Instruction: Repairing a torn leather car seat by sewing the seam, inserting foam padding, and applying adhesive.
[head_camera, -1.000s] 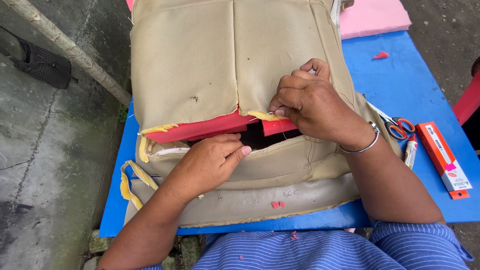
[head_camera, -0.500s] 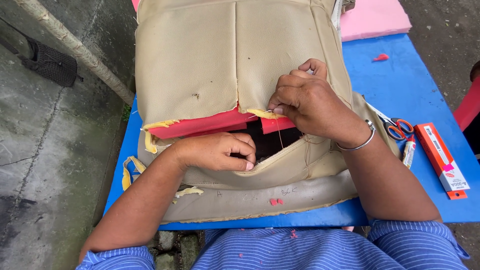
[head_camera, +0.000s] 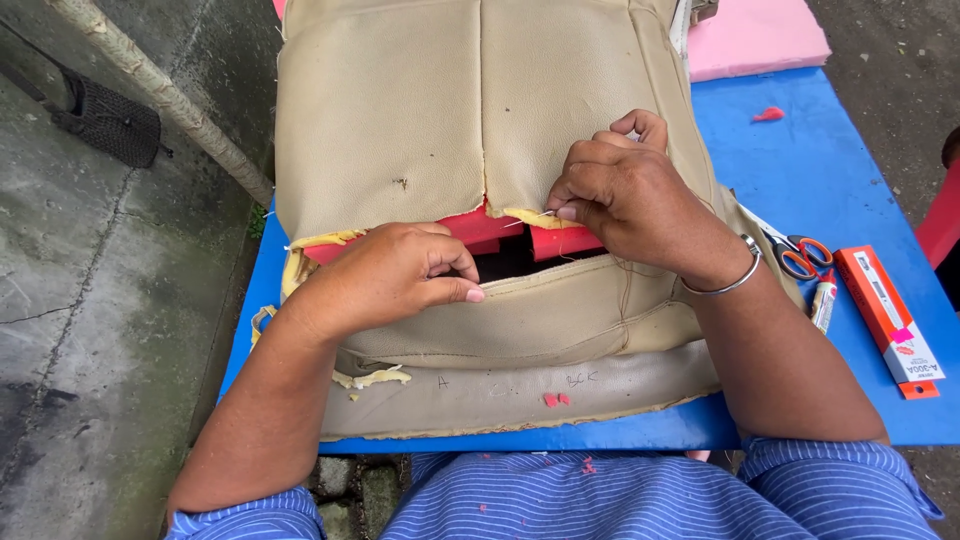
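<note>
A beige seat cover lies spread over most of the blue table, reaching from its far edge down almost to the near edge; a seam across its middle gapes open, showing red foam and a dark hollow beneath, with frayed yellow foam along the torn lip towards the left edge; the right hand rests on the upper panel just above the gap, its thumb and forefinger pinched together on what looks like a fine needle at the yellow edge, a thin thread trailing down over the lower panel; a metal bangle circles that wrist; the left hand lies on the lower flap at the gap, fingers curled in and closed loosely against the thumb, pressing the beige material, though I cannot tell whether it grips a fold; small red scraps sit on the cover's bottom strip near the table's near edge; by the right edge lie orange-handled scissors, a small tube just beside them, and a long orange box; a pink foam slab rests at the far right corner, with a red crumb near it.
</note>
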